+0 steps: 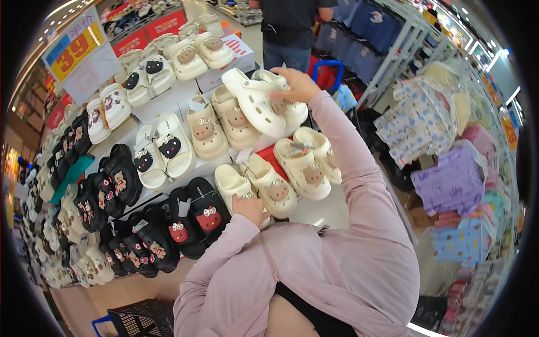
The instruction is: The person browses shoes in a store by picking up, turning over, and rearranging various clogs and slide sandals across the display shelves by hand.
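My right hand [297, 85] is raised over the back of the display, its fingers closed around the upper part of a pair of white clogs [255, 104]. The near clog is tilted, its holed top facing me. Lower down, my left hand [250, 210] is closed over the toe of a cream clog [229, 178] in the front row, hiding its decoration. Beside it stands the matching cream clog [275, 191] with a cat-face charm. Another cream pair [309, 177] sits to the right, below the raised white clogs.
Black slides [205, 210] and dark clogs [160, 241] fill the left front of the stepped display. White slides [174, 146] stand behind. A price sign [78, 48] rises at the back left. A person [289, 31] stands beyond; hanging clothes [449, 180] line the right. A black basket [143, 317] is below.
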A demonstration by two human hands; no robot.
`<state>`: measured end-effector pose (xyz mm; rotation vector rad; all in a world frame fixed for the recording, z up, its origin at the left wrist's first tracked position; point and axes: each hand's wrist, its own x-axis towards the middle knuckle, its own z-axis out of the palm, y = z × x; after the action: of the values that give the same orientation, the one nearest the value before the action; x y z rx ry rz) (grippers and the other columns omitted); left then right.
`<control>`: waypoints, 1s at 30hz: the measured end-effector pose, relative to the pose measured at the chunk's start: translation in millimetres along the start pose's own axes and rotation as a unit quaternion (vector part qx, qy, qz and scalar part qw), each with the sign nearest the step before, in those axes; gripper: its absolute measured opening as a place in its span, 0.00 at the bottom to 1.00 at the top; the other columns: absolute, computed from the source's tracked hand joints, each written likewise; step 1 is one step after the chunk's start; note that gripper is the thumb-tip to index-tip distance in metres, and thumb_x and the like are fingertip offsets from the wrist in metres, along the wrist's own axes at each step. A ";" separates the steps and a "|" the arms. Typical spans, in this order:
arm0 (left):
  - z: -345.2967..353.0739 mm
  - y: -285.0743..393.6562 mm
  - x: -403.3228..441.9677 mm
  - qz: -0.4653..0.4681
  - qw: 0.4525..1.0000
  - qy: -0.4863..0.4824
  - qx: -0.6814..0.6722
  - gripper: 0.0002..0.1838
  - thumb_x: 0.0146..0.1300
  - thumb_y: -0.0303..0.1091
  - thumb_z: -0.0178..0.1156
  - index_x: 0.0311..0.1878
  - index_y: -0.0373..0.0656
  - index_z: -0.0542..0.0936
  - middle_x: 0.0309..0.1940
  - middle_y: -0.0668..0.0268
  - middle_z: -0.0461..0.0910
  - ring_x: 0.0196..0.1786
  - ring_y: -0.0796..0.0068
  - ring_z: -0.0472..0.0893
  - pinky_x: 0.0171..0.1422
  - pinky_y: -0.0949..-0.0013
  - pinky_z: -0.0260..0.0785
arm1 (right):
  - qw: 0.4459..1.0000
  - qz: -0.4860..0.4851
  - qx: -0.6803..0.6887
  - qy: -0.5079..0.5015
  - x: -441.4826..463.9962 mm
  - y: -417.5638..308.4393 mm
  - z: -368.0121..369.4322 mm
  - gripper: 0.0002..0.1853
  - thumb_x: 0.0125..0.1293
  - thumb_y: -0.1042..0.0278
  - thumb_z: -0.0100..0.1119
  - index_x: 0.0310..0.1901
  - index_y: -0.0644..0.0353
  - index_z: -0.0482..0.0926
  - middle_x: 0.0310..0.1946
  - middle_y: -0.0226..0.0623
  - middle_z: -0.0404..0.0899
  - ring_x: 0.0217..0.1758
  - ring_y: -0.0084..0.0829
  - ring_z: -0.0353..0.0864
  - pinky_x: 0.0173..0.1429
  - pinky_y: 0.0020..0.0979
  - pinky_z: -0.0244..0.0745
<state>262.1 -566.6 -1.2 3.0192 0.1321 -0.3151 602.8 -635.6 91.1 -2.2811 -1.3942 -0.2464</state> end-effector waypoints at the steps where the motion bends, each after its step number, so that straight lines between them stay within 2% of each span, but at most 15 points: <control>1: -6.0 5.8 7.3 -0.041 0.998 -0.046 0.003 0.21 0.50 0.56 0.65 0.32 0.45 0.83 0.29 0.62 0.83 0.37 0.63 0.82 0.56 0.50 0.65 | 0.999 -0.002 0.028 -0.030 13.0 6.1 11.1 0.41 0.49 0.33 0.62 0.62 0.46 0.68 0.51 0.47 0.76 0.56 0.46 0.74 0.58 0.43 0.68; 3: -2.2 11.3 16.2 -0.062 0.998 -0.014 0.014 0.22 0.51 0.58 0.63 0.30 0.46 0.84 0.24 0.60 0.82 0.31 0.64 0.82 0.51 0.51 0.67 | 0.985 0.035 -0.023 -0.168 32.3 19.1 26.5 0.43 0.47 0.25 0.57 0.60 0.45 0.72 0.52 0.47 0.77 0.58 0.46 0.74 0.59 0.43 0.67; 6: -4.8 20.6 19.5 -0.117 0.993 -0.025 0.004 0.22 0.51 0.57 0.64 0.30 0.46 0.84 0.26 0.60 0.82 0.32 0.64 0.82 0.50 0.53 0.67 | 0.965 0.062 -0.022 -0.252 53.4 31.8 44.4 0.45 0.43 0.18 0.52 0.54 0.47 0.78 0.51 0.46 0.78 0.57 0.45 0.74 0.60 0.44 0.66; 11: -4.9 35.4 19.2 -0.169 0.985 0.009 -0.005 0.21 0.51 0.55 0.64 0.27 0.44 0.84 0.23 0.60 0.82 0.31 0.62 0.82 0.48 0.57 0.66 | 0.964 0.040 0.003 -0.264 66.1 56.4 67.2 0.47 0.38 0.16 0.54 0.43 0.55 0.84 0.46 0.44 0.81 0.53 0.42 0.77 0.59 0.45 0.65; 13: -5.1 37.2 21.4 -0.181 0.983 -0.003 -0.022 0.21 0.51 0.55 0.64 0.26 0.44 0.84 0.23 0.59 0.82 0.32 0.61 0.82 0.48 0.58 0.67 | 0.945 0.097 0.049 -0.309 71.4 50.3 57.1 0.46 0.37 0.20 0.60 0.41 0.61 0.84 0.40 0.43 0.83 0.48 0.43 0.80 0.58 0.43 0.66; 14: -5.7 36.5 21.4 -0.183 0.982 -0.011 -0.036 0.21 0.51 0.55 0.64 0.26 0.44 0.84 0.23 0.59 0.82 0.33 0.60 0.82 0.47 0.58 0.67 | 0.956 0.088 0.137 -0.244 75.6 73.2 81.9 0.44 0.32 0.25 0.68 0.38 0.65 0.84 0.35 0.41 0.84 0.43 0.42 0.81 0.56 0.45 0.64; 15: -6.7 36.2 19.8 -0.195 0.980 -0.009 -0.035 0.21 0.51 0.55 0.64 0.26 0.44 0.84 0.23 0.59 0.82 0.33 0.60 0.82 0.47 0.58 0.67 | 0.950 0.096 0.227 -0.190 69.3 59.9 62.9 0.29 0.35 0.43 0.77 0.27 0.66 0.84 0.25 0.34 0.81 0.28 0.24 0.79 0.31 0.28 0.70; 17: -8.4 35.9 16.6 -0.185 0.982 0.016 -0.043 0.21 0.52 0.55 0.64 0.26 0.44 0.84 0.23 0.58 0.81 0.34 0.59 0.81 0.46 0.58 0.68 | 0.933 0.175 0.212 -0.234 76.0 64.1 43.8 0.41 0.22 0.34 0.78 0.31 0.67 0.84 0.35 0.41 0.82 0.44 0.38 0.79 0.59 0.55 0.56; 19: -3.0 34.3 15.2 -0.205 0.977 0.025 -0.046 0.21 0.52 0.55 0.63 0.27 0.44 0.84 0.23 0.58 0.82 0.33 0.58 0.81 0.46 0.57 0.69 | 0.964 0.156 0.132 -0.169 67.8 58.2 27.2 0.37 0.23 0.36 0.78 0.27 0.65 0.83 0.36 0.40 0.80 0.45 0.38 0.78 0.60 0.62 0.52; 21: 1.8 35.2 14.8 -0.181 0.981 0.044 -0.048 0.21 0.52 0.54 0.63 0.27 0.43 0.84 0.24 0.58 0.82 0.34 0.58 0.82 0.46 0.57 0.69 | 0.983 0.151 0.055 -0.094 52.1 40.7 17.9 0.34 0.22 0.37 0.78 0.24 0.62 0.83 0.44 0.39 0.76 0.50 0.38 0.75 0.60 0.67 0.48; 23: 3.5 38.6 20.0 -0.214 0.975 0.024 -0.056 0.20 0.52 0.54 0.63 0.29 0.44 0.84 0.25 0.59 0.83 0.35 0.57 0.82 0.47 0.56 0.68 | 0.985 0.148 0.004 -0.091 44.5 29.8 23.1 0.32 0.22 0.39 0.77 0.26 0.60 0.84 0.52 0.39 0.71 0.56 0.39 0.72 0.63 0.67 0.47; 25: 4.5 38.2 25.2 -0.220 0.972 -0.033 -0.075 0.20 0.52 0.55 0.63 0.32 0.46 0.84 0.26 0.60 0.83 0.36 0.57 0.82 0.49 0.54 0.66 | 0.993 0.120 0.009 -0.005 35.4 34.5 51.4 0.41 0.18 0.42 0.80 0.36 0.60 0.77 0.39 0.38 0.77 0.48 0.39 0.77 0.57 0.53 0.54; 27: 11.7 37.1 26.6 -0.219 0.973 -0.034 -0.070 0.19 0.53 0.55 0.62 0.35 0.49 0.83 0.27 0.60 0.83 0.36 0.58 0.82 0.50 0.54 0.64 | 0.994 0.111 -0.008 -0.012 32.8 18.6 52.5 0.35 0.21 0.44 0.80 0.30 0.63 0.79 0.42 0.40 0.73 0.49 0.38 0.74 0.57 0.50 0.56; 29: 7.8 37.8 26.4 -0.224 0.969 -0.054 -0.084 0.17 0.54 0.54 0.61 0.35 0.50 0.83 0.27 0.61 0.83 0.35 0.59 0.82 0.51 0.54 0.62 | 0.993 0.091 0.055 -0.053 43.3 30.8 66.5 0.30 0.26 0.41 0.77 0.24 0.62 0.83 0.45 0.38 0.70 0.52 0.38 0.71 0.60 0.61 0.52; 30: 12.7 37.8 27.6 -0.229 0.968 -0.054 -0.083 0.17 0.54 0.53 0.61 0.35 0.50 0.83 0.27 0.62 0.83 0.35 0.60 0.82 0.52 0.54 0.62 | 0.994 0.089 0.052 -0.020 43.7 28.1 71.6 0.30 0.26 0.41 0.77 0.23 0.62 0.83 0.43 0.37 0.69 0.49 0.38 0.71 0.58 0.59 0.53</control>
<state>290.2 -603.4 -15.8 2.7638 0.8070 -0.4770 642.3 -578.2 36.5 -2.3163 -1.1827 -0.0700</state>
